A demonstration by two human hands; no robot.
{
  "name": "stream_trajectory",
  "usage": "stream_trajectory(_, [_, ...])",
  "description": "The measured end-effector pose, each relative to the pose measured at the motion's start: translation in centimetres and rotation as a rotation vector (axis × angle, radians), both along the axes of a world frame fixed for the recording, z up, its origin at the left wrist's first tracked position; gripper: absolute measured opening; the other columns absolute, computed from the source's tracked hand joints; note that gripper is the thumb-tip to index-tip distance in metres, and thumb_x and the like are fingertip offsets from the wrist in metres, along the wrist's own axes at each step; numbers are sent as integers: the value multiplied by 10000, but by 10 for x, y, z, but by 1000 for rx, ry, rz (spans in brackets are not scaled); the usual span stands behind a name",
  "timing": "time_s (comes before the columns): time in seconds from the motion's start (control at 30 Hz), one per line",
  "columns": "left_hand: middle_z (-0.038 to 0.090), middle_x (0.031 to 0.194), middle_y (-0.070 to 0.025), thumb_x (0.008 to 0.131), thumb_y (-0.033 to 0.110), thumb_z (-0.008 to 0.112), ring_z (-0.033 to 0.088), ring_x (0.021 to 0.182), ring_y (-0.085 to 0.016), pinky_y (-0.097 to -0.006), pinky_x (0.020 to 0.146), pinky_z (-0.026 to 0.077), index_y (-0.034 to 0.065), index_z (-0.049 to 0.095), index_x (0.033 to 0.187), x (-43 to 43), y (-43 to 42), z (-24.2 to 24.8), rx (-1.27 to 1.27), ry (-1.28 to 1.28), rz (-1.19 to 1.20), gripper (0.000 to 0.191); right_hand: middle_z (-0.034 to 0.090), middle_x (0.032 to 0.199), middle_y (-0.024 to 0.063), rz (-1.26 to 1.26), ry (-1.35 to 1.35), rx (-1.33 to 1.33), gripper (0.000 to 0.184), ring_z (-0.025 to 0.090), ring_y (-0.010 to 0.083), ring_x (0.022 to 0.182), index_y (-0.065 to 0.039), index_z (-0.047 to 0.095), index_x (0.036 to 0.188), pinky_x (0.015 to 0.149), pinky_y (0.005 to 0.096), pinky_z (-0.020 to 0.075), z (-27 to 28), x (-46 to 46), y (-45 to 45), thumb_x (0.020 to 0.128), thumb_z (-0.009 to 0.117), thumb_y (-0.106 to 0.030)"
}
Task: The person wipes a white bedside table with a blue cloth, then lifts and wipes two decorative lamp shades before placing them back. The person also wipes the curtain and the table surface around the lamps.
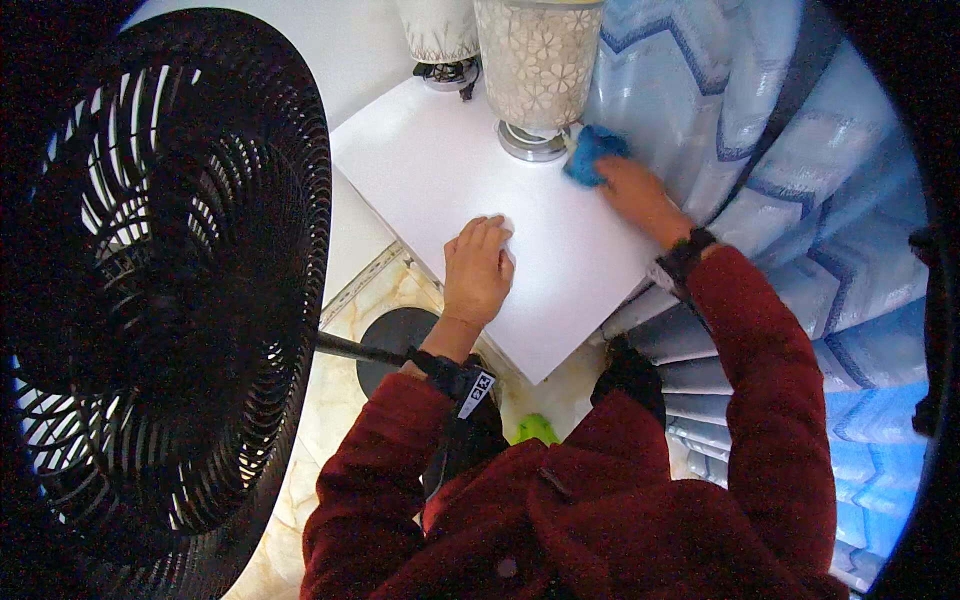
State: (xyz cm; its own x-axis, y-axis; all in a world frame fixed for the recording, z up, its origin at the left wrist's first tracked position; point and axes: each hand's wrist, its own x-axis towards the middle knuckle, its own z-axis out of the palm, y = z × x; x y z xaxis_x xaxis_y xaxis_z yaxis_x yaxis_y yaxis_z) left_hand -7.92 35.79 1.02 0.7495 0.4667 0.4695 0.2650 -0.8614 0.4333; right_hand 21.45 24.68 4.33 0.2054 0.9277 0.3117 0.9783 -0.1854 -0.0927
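Observation:
My right hand (pixel 637 196) is closed on a blue cloth (pixel 592 156) at the right side of the white tabletop (pixel 555 285), beside the round metal base (pixel 531 144) of a lamp. Above that base is a pale lampshade (pixel 538 64) with a flower pattern. My left hand (pixel 480 264) lies palm down near the table's left edge, fingers slightly bent, with nothing seen in it. What is under the left palm is hidden. Both wrists wear black straps.
A large black fan (pixel 187 300) fills the left, its pole running to a round dark base (pixel 397 345) on the floor. Blue patterned curtains (pixel 795 187) hang close on the right. A second lamp (pixel 439 30) with a black cable stands behind. Something green (pixel 534 429) is on the floor.

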Motion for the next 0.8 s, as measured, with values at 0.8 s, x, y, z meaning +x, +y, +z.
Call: stream_trajectory(0.8, [578,1272,-90,803,77,572,499,1226,-292,-470,988,380,100,579,1143,-2,8,-8,52,-21,-13,340,587,1257,197,-270,15,214,410,545,384,1141,-18,594,1200,1000,475,408,-9,-89,-103,857,649,-235])
